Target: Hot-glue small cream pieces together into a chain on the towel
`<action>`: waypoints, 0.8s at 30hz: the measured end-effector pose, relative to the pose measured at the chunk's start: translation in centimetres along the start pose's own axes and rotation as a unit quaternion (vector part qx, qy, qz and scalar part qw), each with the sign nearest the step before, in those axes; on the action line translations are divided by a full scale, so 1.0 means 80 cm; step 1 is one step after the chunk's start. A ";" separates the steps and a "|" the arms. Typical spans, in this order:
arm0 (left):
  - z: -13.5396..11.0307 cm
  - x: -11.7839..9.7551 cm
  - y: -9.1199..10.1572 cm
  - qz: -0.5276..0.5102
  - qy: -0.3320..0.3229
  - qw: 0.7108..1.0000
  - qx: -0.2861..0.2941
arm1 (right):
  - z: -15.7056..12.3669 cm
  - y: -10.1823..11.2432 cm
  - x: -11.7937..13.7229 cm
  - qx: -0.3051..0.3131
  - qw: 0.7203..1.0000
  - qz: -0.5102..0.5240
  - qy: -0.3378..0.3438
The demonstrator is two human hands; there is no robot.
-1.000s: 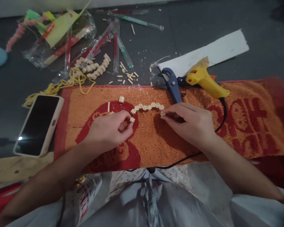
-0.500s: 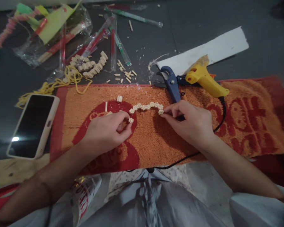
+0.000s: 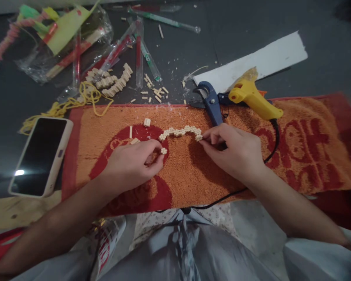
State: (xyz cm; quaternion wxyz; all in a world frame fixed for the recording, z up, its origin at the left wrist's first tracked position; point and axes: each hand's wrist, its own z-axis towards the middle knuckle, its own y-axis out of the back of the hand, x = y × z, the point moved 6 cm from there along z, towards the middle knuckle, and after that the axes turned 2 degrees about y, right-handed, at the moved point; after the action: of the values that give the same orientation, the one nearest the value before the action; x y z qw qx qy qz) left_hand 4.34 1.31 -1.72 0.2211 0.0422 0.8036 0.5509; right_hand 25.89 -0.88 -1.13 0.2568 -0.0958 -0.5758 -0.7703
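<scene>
Between thumb and fingertips my left hand point(image 3: 136, 160) pinches a small flower-shaped bundle of wooden stick pieces point(image 3: 163, 151). My right hand point(image 3: 235, 150) grips the right end of a wavy chain of wooden stick bundles point(image 3: 179, 132). The chain arches across the orange towel point(image 3: 181, 183), its left end just above the bundle in my left hand, with a small gap between them. Behind my left hand lie a loose bundle point(image 3: 147, 122), a thin stick point(image 3: 130, 132) and another wooden piece point(image 3: 135, 141), partly hidden by the hand.
A blue cutter point(image 3: 212, 103) and a yellow glue gun point(image 3: 256, 97) lie behind my right hand, the gun's black cord crossing the towel. A phone point(image 3: 41, 156) rests at left. Yellow cord point(image 3: 90, 93), more joined bundles point(image 3: 117, 82) and a white board point(image 3: 257, 62) lie farther back.
My left hand has shifted very slightly right and down with the small bundle. The right hand and the chain have hardly moved.
</scene>
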 end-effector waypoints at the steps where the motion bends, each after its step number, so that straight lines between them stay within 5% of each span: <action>1: 0.000 0.000 0.000 -0.004 0.000 1.000 -0.003 | 0.000 0.000 0.000 -0.001 1.000 0.000 0.001; 24: 0.000 -0.001 -0.001 0.025 -0.014 1.000 0.010 | 0.002 0.001 0.004 -0.007 0.999 -0.019 0.033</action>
State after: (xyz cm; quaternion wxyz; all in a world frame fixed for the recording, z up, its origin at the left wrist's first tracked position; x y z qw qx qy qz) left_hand 4.44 1.20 -1.77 0.2175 0.0723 0.8050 0.5473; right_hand 25.64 -0.85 -0.86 0.2604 -0.0616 -0.5637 -0.7814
